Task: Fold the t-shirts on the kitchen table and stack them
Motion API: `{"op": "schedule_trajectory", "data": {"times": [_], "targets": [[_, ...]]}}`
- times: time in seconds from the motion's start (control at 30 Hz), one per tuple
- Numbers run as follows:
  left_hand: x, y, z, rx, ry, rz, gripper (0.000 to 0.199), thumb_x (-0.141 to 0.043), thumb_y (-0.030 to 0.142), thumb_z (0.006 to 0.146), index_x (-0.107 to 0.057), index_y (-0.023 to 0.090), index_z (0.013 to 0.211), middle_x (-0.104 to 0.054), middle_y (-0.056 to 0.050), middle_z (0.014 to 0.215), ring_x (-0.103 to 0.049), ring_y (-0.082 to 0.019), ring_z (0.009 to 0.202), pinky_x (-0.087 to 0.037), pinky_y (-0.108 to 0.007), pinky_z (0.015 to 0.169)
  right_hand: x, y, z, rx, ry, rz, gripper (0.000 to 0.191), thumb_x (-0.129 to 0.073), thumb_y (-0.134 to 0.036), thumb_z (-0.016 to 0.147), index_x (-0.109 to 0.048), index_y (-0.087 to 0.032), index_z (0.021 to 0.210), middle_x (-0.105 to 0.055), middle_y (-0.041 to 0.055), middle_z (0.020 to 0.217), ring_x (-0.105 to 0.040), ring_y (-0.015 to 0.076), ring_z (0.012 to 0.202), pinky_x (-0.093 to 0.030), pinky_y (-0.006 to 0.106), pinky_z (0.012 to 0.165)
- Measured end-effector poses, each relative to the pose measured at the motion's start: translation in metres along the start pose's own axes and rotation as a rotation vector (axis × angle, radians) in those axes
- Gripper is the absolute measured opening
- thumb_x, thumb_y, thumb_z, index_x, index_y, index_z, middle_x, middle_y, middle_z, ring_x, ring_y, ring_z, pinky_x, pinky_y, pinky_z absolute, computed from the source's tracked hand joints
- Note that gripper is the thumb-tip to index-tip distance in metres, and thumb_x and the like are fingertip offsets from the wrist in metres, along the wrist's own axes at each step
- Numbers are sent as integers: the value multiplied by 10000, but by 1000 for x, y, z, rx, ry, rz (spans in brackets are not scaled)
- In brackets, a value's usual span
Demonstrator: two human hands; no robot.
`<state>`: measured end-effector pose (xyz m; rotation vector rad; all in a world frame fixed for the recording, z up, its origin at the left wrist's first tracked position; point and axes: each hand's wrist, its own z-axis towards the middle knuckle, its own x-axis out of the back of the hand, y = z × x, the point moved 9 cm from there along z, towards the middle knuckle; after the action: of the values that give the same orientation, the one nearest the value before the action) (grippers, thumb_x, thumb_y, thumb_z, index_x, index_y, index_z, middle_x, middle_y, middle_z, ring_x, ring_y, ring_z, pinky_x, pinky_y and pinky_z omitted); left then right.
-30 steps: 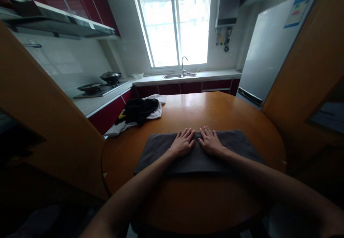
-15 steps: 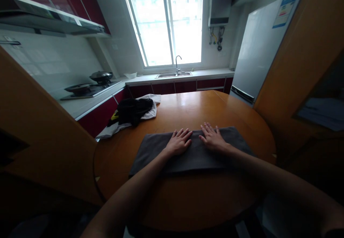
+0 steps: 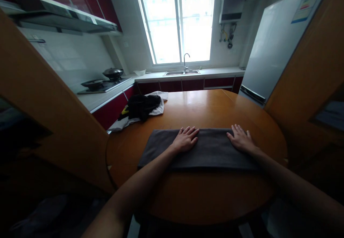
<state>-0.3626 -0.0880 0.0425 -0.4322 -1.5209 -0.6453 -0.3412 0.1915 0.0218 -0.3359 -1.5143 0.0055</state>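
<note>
2 hands [image 3: 185, 140] press flat on gray cloth [image 3: 212, 150].

Seen in head view, reaching forward with left forearm [image 3: 145, 177] and right forearm [image 3: 292, 184], both bare and angled inward from the lower corners. Set palm down, well apart, with left hand [image 3: 185, 140] and right hand [image 3: 242, 140] open and flat. Spread slightly at the fingers [image 3: 192, 131], with the 2 thumbs [image 3: 194, 141] pointing inward, 1 on each hand.
</note>
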Motion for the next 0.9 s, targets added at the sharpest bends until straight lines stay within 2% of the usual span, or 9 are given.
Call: {"op": "schedule_trajectory", "data": {"times": [0.1,0.2,0.33,0.43,0.5,0.6,0.73,0.83,0.9], "targets": [[8,0,-1,4,-6,-49,592,-273,551,1042,-252,336,1593,-214,-14,1672,-155,-259,1544,-122,-528,1233,-9,7,1,-10,6,-19,769,-185,-560,998,-263,-62,1578,-195,144,1664,-129,270,1544,-85,585,1220],[25,-20,-10,30,-3,-95,609,-262,565,1043,-221,324,1601,-163,-25,1683,-119,-249,1550,-148,-510,1228,-12,6,2,-1,30,-16,768,-183,-563,996,-272,-67,1577,-216,150,1659,-140,273,1543,-75,583,1221],[38,-94,-46,214,-55,-27,648,-284,563,1031,-215,273,1607,-172,-77,1677,-120,-308,1545,-125,-592,1204,-13,7,3,9,47,-6,769,-188,-560,993,-275,-65,1575,-222,154,1657,-145,275,1541,-80,581,1223],[30,-152,-78,378,-96,1,656,-252,588,1022,-262,270,1595,-178,-93,1673,-127,-342,1539,-140,-619,1187,-14,6,3,1,41,-7,763,-196,-550,993,-278,-59,1572,-215,153,1658,-138,273,1542,-83,576,1224],[26,-172,-89,407,-48,0,641,-198,583,1028,-285,281,1587,-203,-74,1670,-147,-316,1539,-150,-586,1197,-10,5,2,2,47,0,755,-213,-544,993,-285,-64,1571,-224,157,1656,-142,275,1542,-82,571,1225],[25,-180,-92,395,-8,-17,652,-184,598,1022,-261,294,1594,-197,-61,1673,-150,-312,1539,-163,-580,1196,3,3,-3,12,83,20,750,-226,-540,995,-284,-62,1570,-226,169,1653,-138,287,1542,-78,579,1221],[37,-170,-89,389,4,3,675,-227,634,1006,-236,313,1601,-166,-62,1678,-123,-348,1539,-157,-637,1176,20,-4,-16,74,164,20,740,-223,-537,1001,-277,-74,1575,-187,162,1665,-118,297,1544,-98,595,1214],[38,-150,-91,304,9,40,659,-232,627,1014,-243,321,1598,-176,-42,1677,-107,-313,1547,-111,-608,1199,13,-12,-29,138,144,-7,701,-250,-514,1001,-317,-106,1567,-216,143,1662,-147,297,1539,-122,582,1218],[32,-139,-95,250,-40,50,650,-243,616,1019,-230,325,1601,-171,-40,1677,-111,-299,1548,-92,-585,1210,7,-13,-35,156,115,-1,668,-268,-480,1000,-369,-107,1545,-258,149,1649,-186,305,1530,-137,584,1217]]}}
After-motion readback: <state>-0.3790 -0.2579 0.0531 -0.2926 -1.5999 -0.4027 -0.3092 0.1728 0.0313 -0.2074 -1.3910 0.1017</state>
